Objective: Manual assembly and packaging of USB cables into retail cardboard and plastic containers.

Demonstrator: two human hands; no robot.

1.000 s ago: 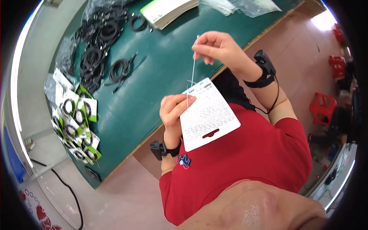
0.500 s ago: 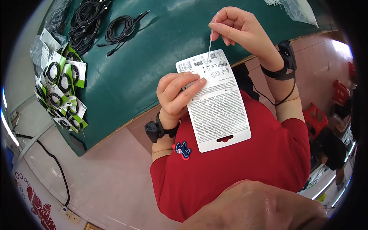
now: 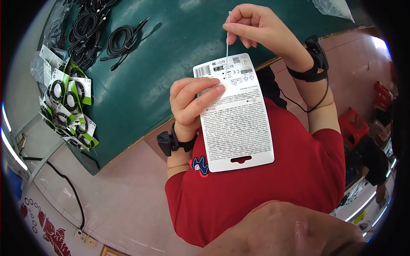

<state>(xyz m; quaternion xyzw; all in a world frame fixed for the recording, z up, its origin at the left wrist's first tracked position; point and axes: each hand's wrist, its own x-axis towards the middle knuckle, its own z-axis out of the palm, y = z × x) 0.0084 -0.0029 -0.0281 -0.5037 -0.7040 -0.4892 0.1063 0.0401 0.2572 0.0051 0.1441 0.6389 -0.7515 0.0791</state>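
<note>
My left hand (image 3: pixel 190 102) grips the left edge of a white cardboard packaging card (image 3: pixel 239 132), its fingers lying over the printed back. The card is tilted in front of my chest, its hanger slot at the end nearest me. A few small holes show near its far end. My right hand (image 3: pixel 256 27) pinches the upper end of a thin, whitish cable tie (image 3: pixel 227 47) between thumb and fingers. The tie runs down to one of the small holes beside my left fingertips; whether it passes through is unclear. The card's front side is hidden.
A green table (image 3: pixel 171 64) lies beyond me. At its left sit a pile of carded black cables (image 3: pixel 64 102) and several bundled black cables (image 3: pixel 85 32). One coiled cable (image 3: pixel 122 41) lies apart. A clear plastic bag (image 3: pixel 335 8) rests at the far right.
The card and both hands have shifted slightly left in view. The tie hangs more upright, with its lower end nearer my left fingertips. Both grips stay the same.
</note>
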